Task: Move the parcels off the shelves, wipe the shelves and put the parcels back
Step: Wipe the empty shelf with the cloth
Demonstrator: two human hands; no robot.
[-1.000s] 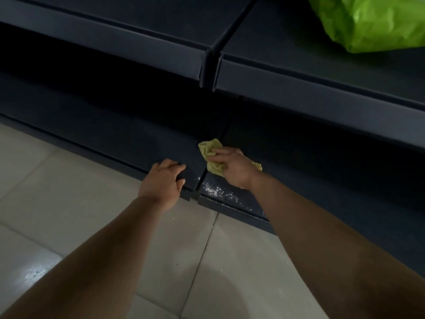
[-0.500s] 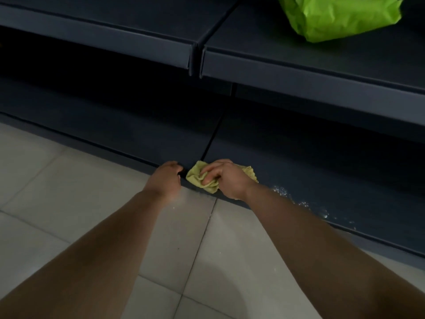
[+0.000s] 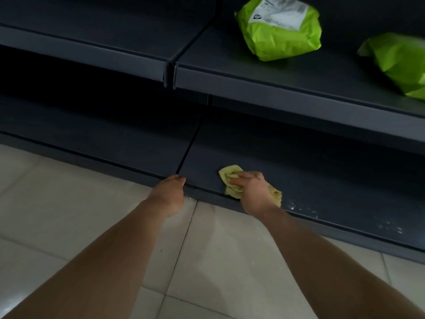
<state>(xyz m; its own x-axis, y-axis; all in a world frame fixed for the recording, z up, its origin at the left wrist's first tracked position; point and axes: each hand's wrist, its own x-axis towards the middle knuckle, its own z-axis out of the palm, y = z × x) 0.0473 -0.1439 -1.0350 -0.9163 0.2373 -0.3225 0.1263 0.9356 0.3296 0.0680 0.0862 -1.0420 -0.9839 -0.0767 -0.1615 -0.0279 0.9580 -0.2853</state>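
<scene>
Wiping looks under way on the bottom shelf. The right hand grips a crumpled yellow cloth, its fingers close together and bent down onto the wad, pressing it to the shelf just inside the front lip; 1 corner of cloth pokes out ahead of the fingertips and another trails behind the heel of the hand. The left hand braces at the lip, a little to the left of the cloth, its fingers curled over the edge right at the seam between the 2 shelf panels, their tips hidden past the lip. No parcel shows on the visible part of this shelf, so clearing it seems done. The surface ahead of and left of the right fingers looks matte and clean, while a scatter of white specks lies to their right along the front edge, so that stretch probably remains to be wiped. On the upper shelf, well above and beyond the fingers, sit a labelled green parcel and, further right, a second green parcel cut by the frame edge. Whether those 2 were already returned to a wiped shelf or wait to be moved cannot be told; refilling the bottom shelf is evidently not yet done
</scene>
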